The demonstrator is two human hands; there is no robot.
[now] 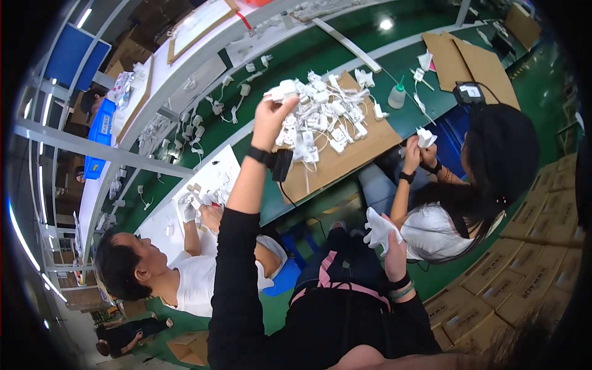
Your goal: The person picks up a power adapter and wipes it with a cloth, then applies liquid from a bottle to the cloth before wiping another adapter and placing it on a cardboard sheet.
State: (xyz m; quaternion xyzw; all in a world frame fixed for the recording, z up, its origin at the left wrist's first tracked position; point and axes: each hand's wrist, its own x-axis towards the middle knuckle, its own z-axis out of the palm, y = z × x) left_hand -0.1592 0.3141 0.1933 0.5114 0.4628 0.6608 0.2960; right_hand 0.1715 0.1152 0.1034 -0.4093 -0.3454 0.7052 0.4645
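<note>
My left hand (pixel 271 120) is stretched out at the near left side of a heap of white power adapters (pixel 327 108) with cords. Its fingers are closed on a white adapter (pixel 285 90), held up above the heap. My right hand (pixel 395 259) is close to my body, with its fingers closed round a crumpled white glove (pixel 380 231). The heap lies on a sheet of brown cardboard (pixel 370 145) on the green workbench (pixel 280 213).
A co-worker on the right holds a white adapter (pixel 425 137). Another on the left works with gloved hands (pixel 187 207). A green-capped bottle (pixel 397 95) and folded cardboard (pixel 472 65) are on the bench. Brown cartons (pixel 524 265) are stacked at right. A conveyor (pixel 237 92) carries adapters.
</note>
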